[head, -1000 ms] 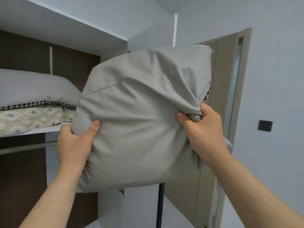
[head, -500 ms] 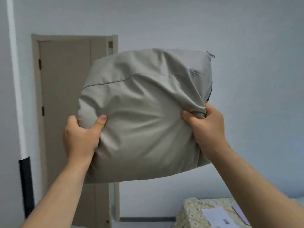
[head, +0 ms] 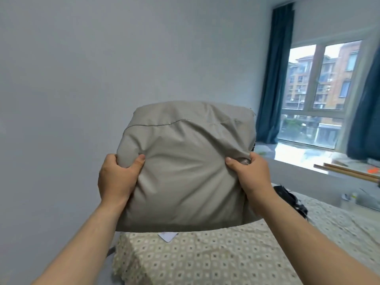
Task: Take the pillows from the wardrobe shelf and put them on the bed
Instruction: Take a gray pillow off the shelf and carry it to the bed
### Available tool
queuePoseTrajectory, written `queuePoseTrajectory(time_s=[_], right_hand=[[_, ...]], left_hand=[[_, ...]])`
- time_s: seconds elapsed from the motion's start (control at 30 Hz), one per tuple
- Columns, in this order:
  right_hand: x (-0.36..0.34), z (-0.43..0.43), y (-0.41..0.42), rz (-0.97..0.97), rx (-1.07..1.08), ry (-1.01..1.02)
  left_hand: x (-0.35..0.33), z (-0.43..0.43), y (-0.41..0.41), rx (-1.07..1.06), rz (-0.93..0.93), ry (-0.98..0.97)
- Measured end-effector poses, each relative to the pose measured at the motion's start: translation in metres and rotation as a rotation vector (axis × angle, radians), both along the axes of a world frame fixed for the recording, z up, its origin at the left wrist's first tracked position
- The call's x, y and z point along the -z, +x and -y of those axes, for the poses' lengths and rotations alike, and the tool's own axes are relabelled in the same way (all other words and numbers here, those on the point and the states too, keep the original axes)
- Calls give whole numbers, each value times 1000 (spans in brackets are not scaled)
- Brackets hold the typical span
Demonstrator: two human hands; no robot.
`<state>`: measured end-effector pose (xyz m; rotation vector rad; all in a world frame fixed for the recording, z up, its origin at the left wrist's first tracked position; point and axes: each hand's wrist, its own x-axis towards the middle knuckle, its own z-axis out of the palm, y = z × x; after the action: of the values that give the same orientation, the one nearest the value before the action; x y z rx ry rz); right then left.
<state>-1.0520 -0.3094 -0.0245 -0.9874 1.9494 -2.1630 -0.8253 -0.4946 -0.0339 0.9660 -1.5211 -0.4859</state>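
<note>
A plump grey pillow (head: 185,165) is held upright in the air in front of me, above the near corner of the bed (head: 205,258). My left hand (head: 117,177) pinches its left edge with the thumb on the front face. My right hand (head: 250,177) clutches a bunch of fabric at its right edge. The bed has a beige cover with a small diamond pattern. The wardrobe and its shelf are out of view.
A white paper (head: 167,236) lies on the bed just under the pillow. A black object (head: 292,200) sits farther right on the bed. Behind it are a window sill (head: 308,159) with wooden sticks (head: 349,172), a window and dark blue curtains (head: 273,79). A bare wall is on the left.
My view has swung right from the wardrobe, past the door, to the bed and window. The pillow stays gripped in both hands and now sits lower, over the bed corner.
</note>
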Motion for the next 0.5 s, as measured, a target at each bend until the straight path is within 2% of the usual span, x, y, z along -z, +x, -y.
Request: queuePoseTrajectory(time_s=[0.07,0.33,0.5], right_hand=[[24,-21,-55,27,84,56],[134,-77,-173,215,243,261],[220,-103,-221,462,336,345]], left_hand=[[27,-1,-70,99,60,61],[140,-3,-238,319,290,181],[228,-1,-311,506,478,242]])
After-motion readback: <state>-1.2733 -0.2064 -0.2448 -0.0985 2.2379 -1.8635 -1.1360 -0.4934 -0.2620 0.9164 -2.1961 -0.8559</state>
